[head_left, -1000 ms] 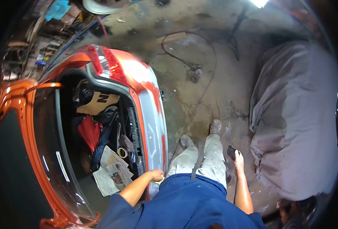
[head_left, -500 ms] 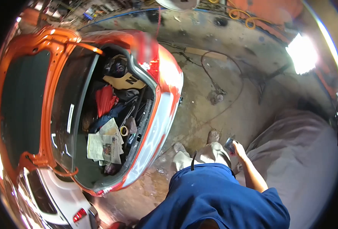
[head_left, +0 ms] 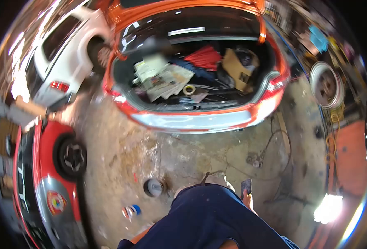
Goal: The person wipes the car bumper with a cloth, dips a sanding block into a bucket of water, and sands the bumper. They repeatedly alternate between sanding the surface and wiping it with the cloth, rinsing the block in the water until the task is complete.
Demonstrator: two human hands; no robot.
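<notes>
Gripping dark slab (head_left: 246, 185) in right grip (head_left: 248, 200), near right; cannot tell left grip, unseen; now facing rear bumper (head_left: 191, 121), previously left.

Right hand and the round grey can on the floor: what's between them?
Between the right hand and can, the head view shows pale trousers, dark-blue shirt and concrete floor.

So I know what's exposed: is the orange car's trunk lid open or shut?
Open: the trunk lid is raised, with newspapers and a tape roll visible inside.
</notes>
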